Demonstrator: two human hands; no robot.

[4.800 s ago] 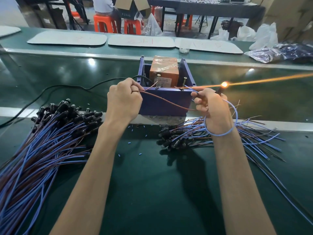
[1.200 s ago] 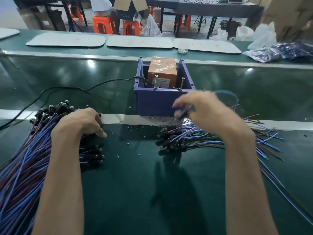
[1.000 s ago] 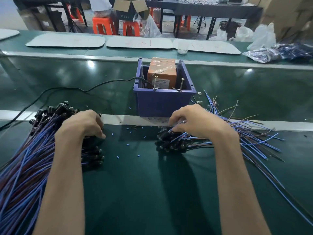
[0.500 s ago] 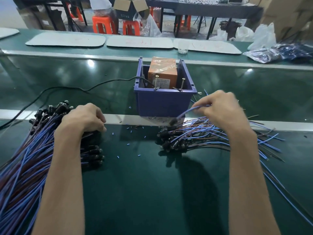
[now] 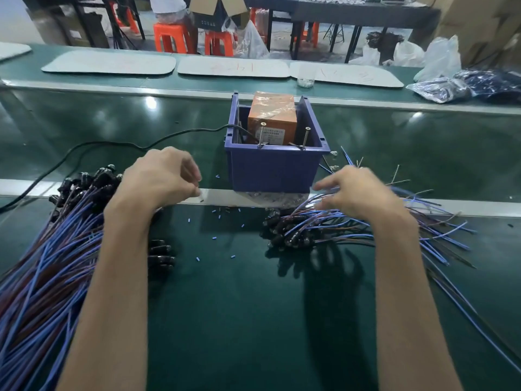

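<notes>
Head view: both hands over the wire leads, in front of the blue bin.
The right hand (image 5: pixel 358 193) spreads its fingers wide just above the small pile of wires (image 5: pixel 324 224). The left hand (image 5: pixel 158 179) curls over the big bundle of wires (image 5: pixel 50 263); I cannot tell whether it pinches one. It is best to take a single lead near its black plug and lift it clear so the others do not tangle. The blue bin (image 5: pixel 272 170) stands between and just beyond the hands, with an orange box (image 5: pixel 272 117) inside. Under the forearms is a dark green table (image 5: pixel 239 320) flecked with blue insulation bits (image 5: pixel 189 220). A black cable (image 5: pixel 112 143) runs beyond the left hand, and white mats (image 5: pixel 110 62) and orange stools (image 5: pixel 169 35) lie far beyond.
</notes>
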